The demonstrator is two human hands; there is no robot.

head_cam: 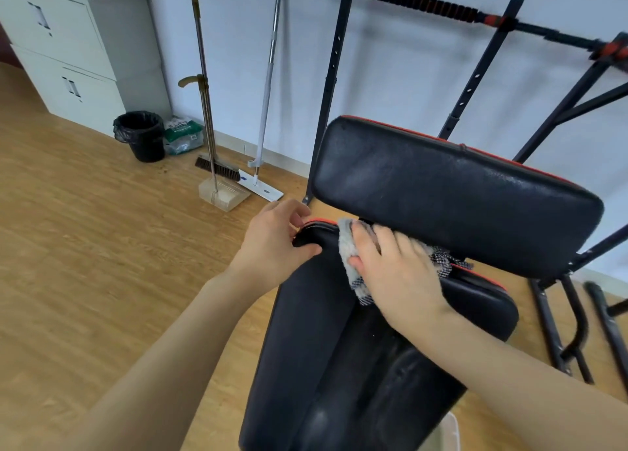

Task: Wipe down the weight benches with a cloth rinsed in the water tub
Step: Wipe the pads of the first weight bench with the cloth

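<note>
Standing at the far left, a pale cabinet (64, 53) meets the wood floor. Beside it is a black bin (141, 134) lined with a black bag; what it holds cannot be seen. A green-and-white package (183, 134) leans just beside the bin, its print too blurred to read. Next come a broom (217, 168) clipped upright in its dustpan (222, 195) and a flat mop (261, 185) propped on the wall; the small marks on the mop head are illegible.

The left hand (275, 243) grasps the far left corner of the bench's black seat pad (339, 365), fingers and thumb curled round its red-piped edge. The grey cloth (350, 257), checked at its hem, lies on the far end of the seat pad, partly tucked beneath the tilted backrest pad (452, 195). The right hand (397, 274) lies flat on the cloth, fingers spread, pressing down rather than clutching it. Above, a black bar (421, 3) with red collars rests on the rack uprights.
</note>
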